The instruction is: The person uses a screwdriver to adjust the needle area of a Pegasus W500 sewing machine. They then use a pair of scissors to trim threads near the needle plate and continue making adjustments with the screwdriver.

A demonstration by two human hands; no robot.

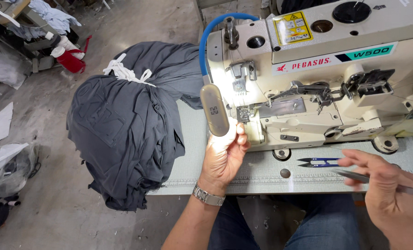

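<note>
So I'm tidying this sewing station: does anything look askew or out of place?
Mostly the bundle of dark grey fabric: tied with a white strip, it bulges over the table's left edge. Blue thread snips lie loose beside the sewing machine. Nothing looks spilled or damaged.

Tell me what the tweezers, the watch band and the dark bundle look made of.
Tweezers in the right hand: probably steel, thin with a grey sheen, though blurred. Watch band on the left wrist: metal links, silvery and shiny. Bundle: dark grey cloth, matte, soft folds, tied with white strips.

left hand [225,150] raised (right hand [384,185] pinching)
</note>
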